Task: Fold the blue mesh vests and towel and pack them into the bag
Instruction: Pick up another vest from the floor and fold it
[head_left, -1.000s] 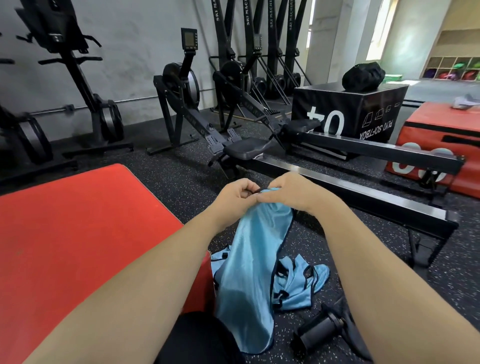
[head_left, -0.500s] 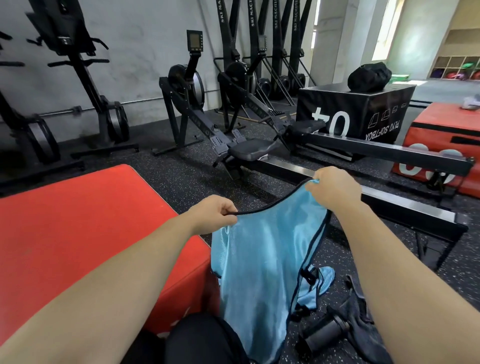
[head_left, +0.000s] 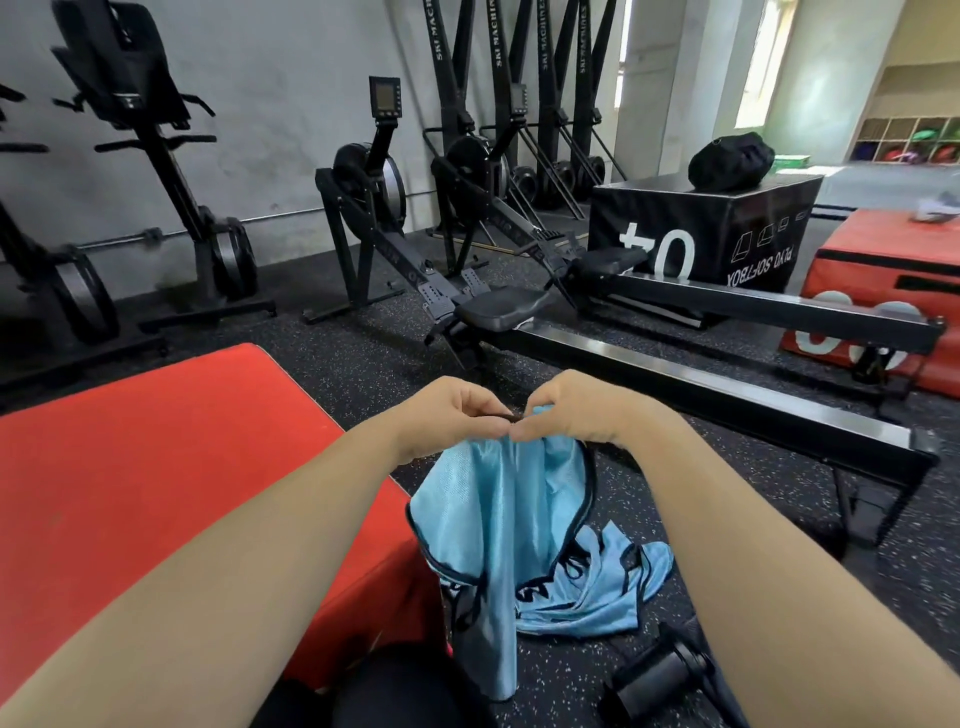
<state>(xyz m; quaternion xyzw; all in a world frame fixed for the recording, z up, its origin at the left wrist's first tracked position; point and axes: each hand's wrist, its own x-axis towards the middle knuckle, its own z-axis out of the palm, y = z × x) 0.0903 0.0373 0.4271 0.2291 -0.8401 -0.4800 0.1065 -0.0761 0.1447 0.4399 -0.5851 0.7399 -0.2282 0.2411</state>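
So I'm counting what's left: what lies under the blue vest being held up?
A second vest lies crumpled on the floor, partly covered by the held vest. Whether anything more lies behind that hanging cloth cannot be seen.

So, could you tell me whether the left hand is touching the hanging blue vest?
Touching. The head view shows the left hand pinching the black top edge of the blue vest.
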